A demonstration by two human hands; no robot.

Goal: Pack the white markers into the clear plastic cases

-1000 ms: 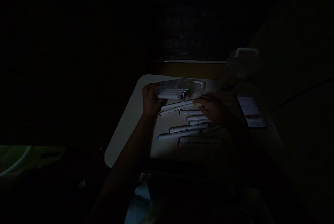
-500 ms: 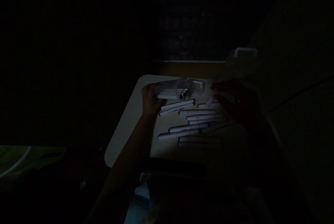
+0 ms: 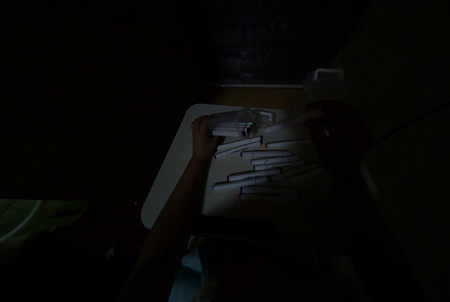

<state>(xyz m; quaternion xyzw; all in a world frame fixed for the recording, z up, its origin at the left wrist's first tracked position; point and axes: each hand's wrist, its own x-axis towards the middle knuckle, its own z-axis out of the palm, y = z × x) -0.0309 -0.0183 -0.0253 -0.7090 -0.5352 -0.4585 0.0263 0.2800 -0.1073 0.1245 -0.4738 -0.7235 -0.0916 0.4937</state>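
My left hand (image 3: 203, 139) is wrapped round the closed end of a clear plastic case (image 3: 228, 119), which lies on its side with its mouth to the right. Several white markers (image 3: 227, 132) are inside it, their coloured ends towards the opening. In deep shadow at the right, my right hand (image 3: 330, 124) grips a white marker (image 3: 286, 123), whose far end points left towards the case. Loose white markers with coloured ends, such as an orange-ended one (image 3: 286, 143) and a blue-ended one (image 3: 239, 183), lie below the case.
A pale table (image 3: 168, 175) with rounded corners carries everything. A clear lid with a white handle (image 3: 265, 117) lies just right of the case's mouth. Behind my right hand stands another clear container with a white handle (image 3: 328, 73). The surroundings are very dark.
My right hand has moved slightly right and closed on a white marker, now held up and pointing left. My left hand and the case stay where they were.
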